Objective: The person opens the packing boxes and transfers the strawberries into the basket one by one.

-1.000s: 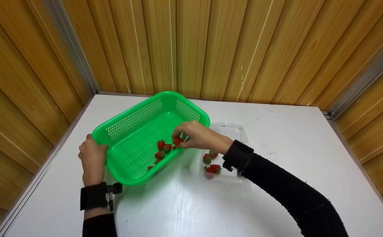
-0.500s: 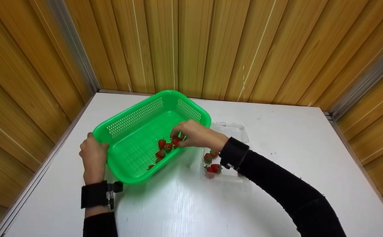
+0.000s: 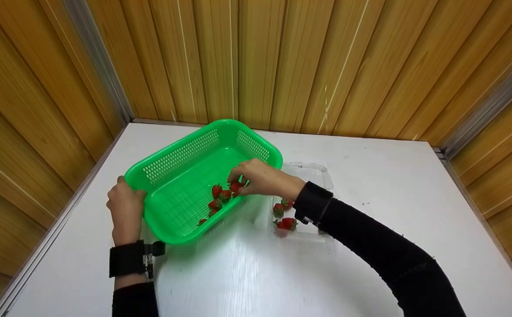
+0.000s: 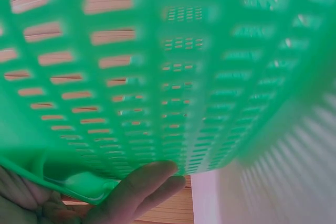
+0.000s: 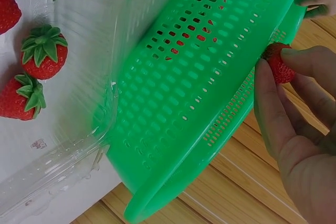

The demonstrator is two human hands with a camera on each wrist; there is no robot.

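A green perforated basket [image 3: 185,180] stands at a slant on the white table, with several strawberries [image 3: 225,195] along its near side. My left hand [image 3: 125,210] grips the rim at the basket's left end; in the left wrist view its fingers curl round the rim. Over the near right side of the basket, my right hand [image 3: 265,179] pinches a red strawberry [image 5: 278,64] between thumb and fingers, right at the rim. Other strawberries [image 5: 44,53] with green leaves lie in a clear plastic box [image 3: 306,171] right of the basket, partly hidden under my right wrist.
The white table [image 3: 392,189] extends to the right and in front. Wood-patterned panels [image 3: 256,66] close off the back and both sides. The basket's right end sits close beside the clear box.
Over the past second my right hand has shifted slightly left over the basket, still pinching the strawberry. My left hand keeps its grip on the rim.
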